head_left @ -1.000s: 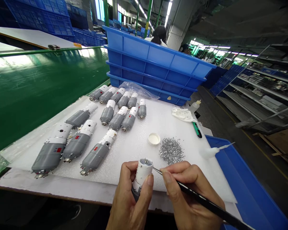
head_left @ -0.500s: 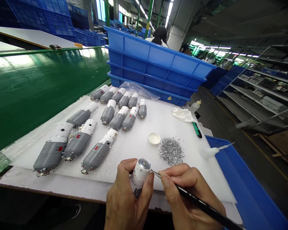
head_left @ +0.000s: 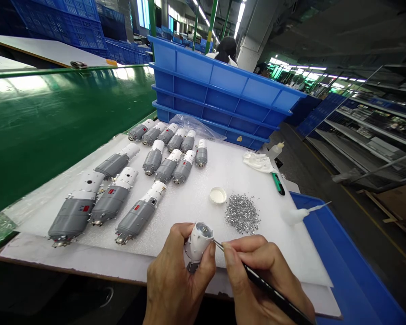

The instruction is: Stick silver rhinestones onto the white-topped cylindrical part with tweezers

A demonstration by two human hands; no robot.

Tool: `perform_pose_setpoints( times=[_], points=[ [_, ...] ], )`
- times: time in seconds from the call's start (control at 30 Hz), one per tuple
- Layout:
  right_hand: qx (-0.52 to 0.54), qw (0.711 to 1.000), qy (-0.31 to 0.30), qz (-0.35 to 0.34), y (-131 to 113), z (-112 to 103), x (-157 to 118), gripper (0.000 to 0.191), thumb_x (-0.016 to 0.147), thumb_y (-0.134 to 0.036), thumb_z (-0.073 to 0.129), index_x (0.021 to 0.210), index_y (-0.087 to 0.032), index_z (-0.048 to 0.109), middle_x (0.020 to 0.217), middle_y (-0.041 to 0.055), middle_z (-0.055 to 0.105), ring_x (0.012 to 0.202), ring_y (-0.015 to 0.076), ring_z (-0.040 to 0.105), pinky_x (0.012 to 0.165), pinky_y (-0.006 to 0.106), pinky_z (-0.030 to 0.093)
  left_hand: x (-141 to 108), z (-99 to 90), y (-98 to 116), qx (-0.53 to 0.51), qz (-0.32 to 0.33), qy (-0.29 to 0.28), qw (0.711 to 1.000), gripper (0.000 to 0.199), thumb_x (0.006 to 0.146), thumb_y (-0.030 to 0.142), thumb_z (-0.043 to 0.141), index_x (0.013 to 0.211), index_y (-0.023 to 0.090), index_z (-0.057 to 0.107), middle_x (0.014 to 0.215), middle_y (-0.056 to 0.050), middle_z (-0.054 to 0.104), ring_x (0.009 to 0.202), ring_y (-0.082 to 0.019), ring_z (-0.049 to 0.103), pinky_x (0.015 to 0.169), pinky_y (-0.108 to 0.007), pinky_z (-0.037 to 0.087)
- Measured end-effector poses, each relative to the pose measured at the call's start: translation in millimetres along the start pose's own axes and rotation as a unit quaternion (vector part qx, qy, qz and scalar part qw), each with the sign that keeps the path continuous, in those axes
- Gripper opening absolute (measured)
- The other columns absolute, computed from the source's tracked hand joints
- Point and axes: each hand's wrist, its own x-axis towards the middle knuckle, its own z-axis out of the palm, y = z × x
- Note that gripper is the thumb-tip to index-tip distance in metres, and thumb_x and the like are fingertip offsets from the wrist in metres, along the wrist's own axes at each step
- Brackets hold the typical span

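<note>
My left hand (head_left: 179, 275) is closed around a white and grey spacecraft model (head_left: 195, 243), its round end tilted up and showing a shiny, clear-looking inside. The thumb presses the right side of the white part. In my right hand (head_left: 260, 271) are black tweezers (head_left: 265, 285), gripped like a pen. Their thin metal tip is at the model's right rim, by the left thumb; whether a small part sits in it is too small to tell. Just beyond the hands lie a heap of tiny silver pieces (head_left: 242, 214) and a small round white dish (head_left: 218, 195).
Several finished-looking grey and white models (head_left: 140, 214) lie on the white foam sheet (head_left: 189, 203) at left. Stacked blue bins (head_left: 219, 90) stand behind. To the right are a green-handled cutter (head_left: 278, 183), a white cloth (head_left: 258, 162), a dropper bottle (head_left: 296, 216) and a blue tray (head_left: 352, 271).
The model in my left hand has tilted and turned slightly, its grey part now less visible. My right hand has shifted a little left and down, with the tweezer tip still at the rim.
</note>
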Motion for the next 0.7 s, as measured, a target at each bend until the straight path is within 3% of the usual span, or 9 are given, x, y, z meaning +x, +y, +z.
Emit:
perform_pose_setpoints(
  times=[0.23, 0.43, 0.6, 0.7],
  points=[
    [0.012, 1.000, 0.001, 0.019, 0.1, 0.5, -1.9, 0.023, 0.089, -0.014, 0.069, 0.072, -0.022, 0.058, 0.076, -0.0073, 0.070, 0.063, 0.0051, 0.062, 0.058, 0.018, 0.043, 2.9, -1.5, 2.7, -0.002, 0.000, 0.024, 1.000, 0.008, 0.089, 0.032, 0.055, 0.089, 0.025, 0.052, 0.066, 0.007, 0.065, 0.050, -0.014, 0.066, 0.045, -0.023, 0.052],
    [0.012, 1.000, 0.001, 0.019, 5.6, 0.6, -2.1, 0.021, 0.089, -0.016, 0.070, 0.072, -0.022, 0.058, 0.076, -0.0059, 0.070, 0.064, 0.0056, 0.063, 0.059, 0.017, 0.045, 2.8, -0.4, 3.5, -0.016, -0.012, 0.008, 1.000, 0.009, 0.089, 0.033, 0.056, 0.089, 0.025, 0.052, 0.067, 0.007, 0.066, 0.050, -0.014, 0.065, 0.045, -0.024, 0.052],
    [0.029, 0.999, -0.029, -0.020, 12.2, -4.2, 3.2, 0.019, 0.087, -0.015, 0.069, 0.074, -0.023, 0.058, 0.073, -0.0048, 0.068, 0.067, 0.0088, 0.066, 0.055, 0.016, 0.047, 1.3, -0.5, -0.6, -0.050, -0.088, -0.041, 0.994, 0.018, 0.093, 0.043, 0.056, 0.095, 0.026, 0.053, 0.077, 0.004, 0.069, 0.061, -0.017, 0.068, 0.055, -0.029, 0.052],
    [0.059, 0.998, -0.021, 0.022, 10.5, -13.3, 8.1, 0.020, 0.087, -0.018, 0.070, 0.074, -0.023, 0.056, 0.076, -0.0039, 0.068, 0.065, 0.0090, 0.062, 0.054, 0.018, 0.045, 4.3, -6.3, 3.7, -0.176, -0.170, -0.065, 0.967, 0.027, 0.093, 0.052, 0.055, 0.093, 0.024, 0.055, 0.078, 0.002, 0.066, 0.067, -0.017, 0.065, 0.062, -0.029, 0.053]
  ],
)
